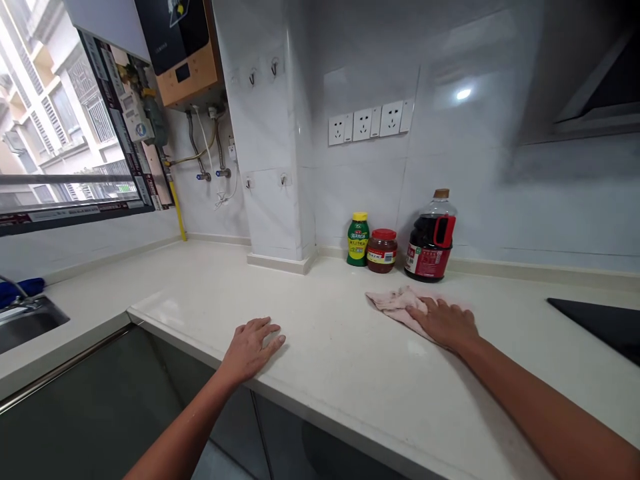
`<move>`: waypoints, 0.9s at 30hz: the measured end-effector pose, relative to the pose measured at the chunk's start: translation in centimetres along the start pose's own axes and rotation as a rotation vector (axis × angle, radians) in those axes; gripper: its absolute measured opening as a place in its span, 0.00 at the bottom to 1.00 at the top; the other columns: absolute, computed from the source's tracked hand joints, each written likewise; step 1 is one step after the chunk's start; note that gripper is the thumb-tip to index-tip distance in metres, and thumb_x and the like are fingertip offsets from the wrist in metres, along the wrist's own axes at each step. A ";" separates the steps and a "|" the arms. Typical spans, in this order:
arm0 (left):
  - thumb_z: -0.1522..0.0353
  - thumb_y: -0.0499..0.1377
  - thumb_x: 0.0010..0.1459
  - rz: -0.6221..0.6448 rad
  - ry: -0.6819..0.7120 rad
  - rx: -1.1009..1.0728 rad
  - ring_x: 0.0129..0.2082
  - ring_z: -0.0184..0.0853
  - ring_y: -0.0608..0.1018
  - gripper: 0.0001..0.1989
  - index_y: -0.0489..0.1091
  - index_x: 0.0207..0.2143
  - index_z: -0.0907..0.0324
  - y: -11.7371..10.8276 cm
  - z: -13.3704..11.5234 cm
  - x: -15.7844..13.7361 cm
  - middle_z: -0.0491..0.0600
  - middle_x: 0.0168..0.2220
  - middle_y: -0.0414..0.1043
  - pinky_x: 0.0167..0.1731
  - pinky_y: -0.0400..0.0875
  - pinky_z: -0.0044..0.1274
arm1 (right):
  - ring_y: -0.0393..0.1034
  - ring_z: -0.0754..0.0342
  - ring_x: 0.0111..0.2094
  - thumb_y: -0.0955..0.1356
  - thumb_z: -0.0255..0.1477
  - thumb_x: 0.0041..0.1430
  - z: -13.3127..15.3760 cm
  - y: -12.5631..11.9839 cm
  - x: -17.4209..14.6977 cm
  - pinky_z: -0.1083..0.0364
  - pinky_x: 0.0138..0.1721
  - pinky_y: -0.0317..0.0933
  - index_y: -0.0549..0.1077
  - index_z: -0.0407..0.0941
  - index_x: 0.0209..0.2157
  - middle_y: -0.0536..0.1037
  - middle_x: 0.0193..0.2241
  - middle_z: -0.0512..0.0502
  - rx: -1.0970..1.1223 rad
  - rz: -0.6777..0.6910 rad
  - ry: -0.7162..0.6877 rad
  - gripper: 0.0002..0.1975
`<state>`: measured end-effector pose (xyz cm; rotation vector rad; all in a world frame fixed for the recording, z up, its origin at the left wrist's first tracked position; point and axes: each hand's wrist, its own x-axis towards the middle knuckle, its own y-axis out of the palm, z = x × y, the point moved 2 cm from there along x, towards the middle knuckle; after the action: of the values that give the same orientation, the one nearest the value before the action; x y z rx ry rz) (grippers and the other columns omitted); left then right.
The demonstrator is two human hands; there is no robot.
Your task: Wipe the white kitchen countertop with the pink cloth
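My right hand (447, 325) presses a pale pink cleaning cloth (395, 303) onto the white countertop (330, 360), its fingers bent over the fabric. Part of the cloth spreads out to the left of the fingers, and some is hidden beneath the hand. Close to the counter's front edge rests my left hand (254, 347), fingers spread and nothing in it. Behind the cloth, against the wall, stand a green squeeze bottle (358, 241) with a yellow cap, a red-lidded jar (382, 252) and a large bottle of dark liquid (429, 243) with a red handle.
A black cooktop edge (605, 323) lies at the right. On the left is a metal sink (33, 325) with a blue cloth (21, 291) behind it. A tiled pillar (273, 220) juts out at the back. Sockets (370, 123) and a water heater (187, 73) are on the wall.
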<state>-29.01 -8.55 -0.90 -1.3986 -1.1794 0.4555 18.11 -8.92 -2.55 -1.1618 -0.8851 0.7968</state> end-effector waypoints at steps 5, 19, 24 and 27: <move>0.47 0.47 0.66 -0.007 0.016 0.008 0.63 0.46 0.67 0.27 0.73 0.54 0.50 0.0 -0.4 -0.2 0.52 0.61 0.69 0.59 0.61 0.42 | 0.56 0.25 0.61 0.49 0.53 0.63 -0.7 -0.9 -3.7 0.35 0.58 0.47 0.55 0.42 0.67 0.61 0.62 0.25 -0.041 0.013 0.076 0.41; 0.53 0.41 0.70 0.027 0.076 -0.177 0.61 0.36 0.70 0.27 0.71 0.57 0.53 -1.1 -1.7 0.1 0.48 0.60 0.71 0.61 0.63 0.31 | 0.26 0.33 0.70 0.57 0.61 0.61 21.6 -2.1 -17.0 0.34 0.67 0.26 0.55 0.57 0.67 0.40 0.72 0.43 0.246 0.367 -0.769 0.39; 0.51 0.44 0.69 0.104 0.224 -0.215 0.60 0.35 0.71 0.25 0.74 0.54 0.50 -1.1 -4.0 -0.5 0.47 0.60 0.71 0.61 0.63 0.27 | 0.29 0.41 0.71 0.63 0.47 0.64 17.6 -3.5 -20.3 0.39 0.68 0.29 0.59 0.50 0.66 0.44 0.71 0.39 0.306 0.416 -0.918 0.33; 0.50 0.45 0.69 0.101 0.239 -0.140 0.64 0.39 0.66 0.27 0.66 0.62 0.50 -0.2 -4.3 -0.8 0.50 0.64 0.65 0.63 0.60 0.35 | 0.30 0.44 0.71 0.64 0.42 0.63 12.6 -4.3 -21.0 0.40 0.69 0.29 0.62 0.50 0.63 0.48 0.70 0.42 0.344 0.409 -0.945 0.28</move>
<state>-25.81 -11.42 -0.01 -1.5915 -0.9635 0.2704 -2.11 -23.11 0.20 -0.6260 -1.2083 1.8354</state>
